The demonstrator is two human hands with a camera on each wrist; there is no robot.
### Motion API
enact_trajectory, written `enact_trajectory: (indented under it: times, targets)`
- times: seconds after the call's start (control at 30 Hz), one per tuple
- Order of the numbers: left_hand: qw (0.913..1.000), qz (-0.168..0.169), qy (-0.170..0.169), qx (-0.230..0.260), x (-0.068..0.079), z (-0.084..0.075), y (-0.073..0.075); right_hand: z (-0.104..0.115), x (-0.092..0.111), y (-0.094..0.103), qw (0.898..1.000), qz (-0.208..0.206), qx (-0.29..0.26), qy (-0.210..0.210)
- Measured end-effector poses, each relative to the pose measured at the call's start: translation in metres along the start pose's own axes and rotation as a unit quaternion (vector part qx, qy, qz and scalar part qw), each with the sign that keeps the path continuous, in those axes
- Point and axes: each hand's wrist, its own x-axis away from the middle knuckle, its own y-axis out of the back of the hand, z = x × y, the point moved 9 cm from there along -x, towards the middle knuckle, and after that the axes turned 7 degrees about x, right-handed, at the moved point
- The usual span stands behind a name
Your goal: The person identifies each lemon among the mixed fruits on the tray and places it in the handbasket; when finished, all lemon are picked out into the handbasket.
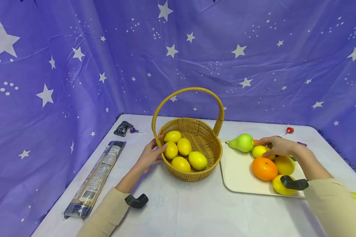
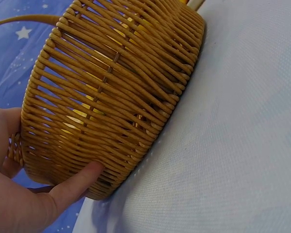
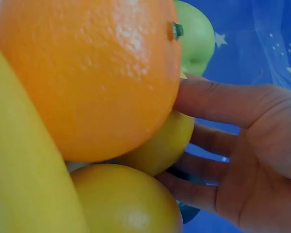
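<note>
A wicker basket (image 1: 192,177) with a tall arched handle holds several yellow lemons (image 1: 197,160). My left hand (image 1: 148,157) grips its left side by the rim, near the handle's foot; in the left wrist view one finger lies along the woven outer wall. On the right, my right hand (image 1: 280,146) reaches over a cream tray (image 1: 237,179) and has its thumb and fingers round a lemon (image 1: 259,151). Right beside that lemon sits an orange (image 1: 264,169), which hides part of it in the right wrist view.
Also on the tray are a green pear (image 1: 242,143), a round yellow fruit (image 1: 285,165) and another lemon (image 1: 279,186). A red lollipop (image 1: 289,130) lies behind it. At left are a long plastic-wrapped packet (image 1: 96,177), a black wrapper (image 1: 123,128) and a purple lollipop (image 1: 133,129).
</note>
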Motion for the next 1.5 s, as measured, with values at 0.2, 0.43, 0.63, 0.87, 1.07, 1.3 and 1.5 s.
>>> enact_trajectory:
  times: [0.2,0.43,0.63,0.87,1.07,1.3,1.5]
  targets:
    - [1.0000,0.000,0.002,0.003,-0.001,0.003,0.000,0.003,-0.001,0.002,1.000,-0.013,0.023,0.003]
    - [1.0000,0.003,0.002,0.007,0.000,0.000,-0.001,0.010,0.017,0.025,0.997,-0.061,-0.036,0.005]
    - [1.0000,-0.004,0.003,0.008,0.000,-0.004,0.000,0.035,0.024,0.039,0.986,-0.094,-0.135,0.024]
    - [1.0000,-0.002,0.002,0.004,0.000,-0.003,0.001,0.081,0.001,0.024,0.968,-0.069,-0.237,0.042]
    - [1.0000,0.001,0.003,0.005,0.000,0.001,0.001,0.122,-0.031,0.002,0.951,-0.017,-0.299,0.074]
    - [0.9999,-0.001,-0.004,0.012,0.002,0.001,0.000,0.158,-0.070,-0.017,0.955,0.004,-0.275,0.107]
    - [0.9999,-0.003,-0.007,0.007,0.002,0.000,0.000,0.166,-0.100,-0.034,0.958,0.030,-0.273,0.085]
